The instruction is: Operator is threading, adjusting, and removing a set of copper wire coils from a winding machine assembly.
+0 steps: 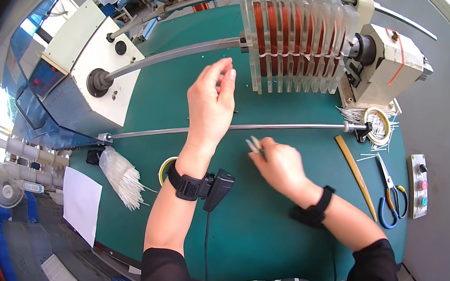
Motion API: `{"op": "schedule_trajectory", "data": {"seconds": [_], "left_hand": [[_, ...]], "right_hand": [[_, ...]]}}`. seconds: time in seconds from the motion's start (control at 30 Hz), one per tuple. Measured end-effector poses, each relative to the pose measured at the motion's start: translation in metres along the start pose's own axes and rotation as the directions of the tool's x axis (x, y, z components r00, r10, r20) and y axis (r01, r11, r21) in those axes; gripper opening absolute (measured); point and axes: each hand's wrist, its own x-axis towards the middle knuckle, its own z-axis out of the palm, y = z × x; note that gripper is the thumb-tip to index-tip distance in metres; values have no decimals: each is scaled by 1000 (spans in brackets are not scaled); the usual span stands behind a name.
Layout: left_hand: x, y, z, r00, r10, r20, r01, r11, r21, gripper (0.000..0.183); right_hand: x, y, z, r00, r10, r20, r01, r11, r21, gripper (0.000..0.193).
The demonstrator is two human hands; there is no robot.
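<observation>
My left hand (213,104) is raised over the green table, just left of the clear-plate winding fixture (296,41) wound with red-brown wire. Its fingers are curled in toward the thumb; whatever lies between them, if anything, is too small to see. Lower and to the right, my right hand (281,168) is closed around a small pale thing (254,143), whose two short tips stick out past the fingers. A thin metal rod (284,127) crosses the table just beyond the right hand. Both wrists wear black straps.
Scissors (388,186), a yellowish strip (355,176) and a control box (418,187) lie right. White ties and a tape roll (376,126) sit below the motor block (391,66). Left are a bag of white ties (119,177), a paper sheet (80,203) and a machine housing (93,73).
</observation>
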Motion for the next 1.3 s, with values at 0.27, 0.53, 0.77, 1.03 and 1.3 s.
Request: {"op": "schedule_trajectory", "data": {"seconds": [0.27, 0.53, 0.77, 1.03, 1.3], "left_hand": [[70, -35, -19, 886, 452, 106, -318, 426, 847, 36], [103, -43, 22, 965, 78, 249, -245, 599, 763, 9], [100, -39, 28, 954, 173, 243, -298, 565, 769, 7], [54, 25, -27, 890, 159, 428, -446, 505, 739, 7], [-124, 28, -78, 611, -312, 727, -284, 771, 569, 8]], "right_hand": [[24, 48, -95, 808, -342, -479, 100, 882, -461, 47], [126, 89, -201, 812, -574, -111, 282, 552, -785, 65], [108, 88, -217, 805, -586, -92, 326, 567, -756, 63], [7, 56, -208, 847, -497, -190, 365, 802, -472, 51], [-107, 56, -145, 919, 20, 394, -180, 910, 374, 72]]}}
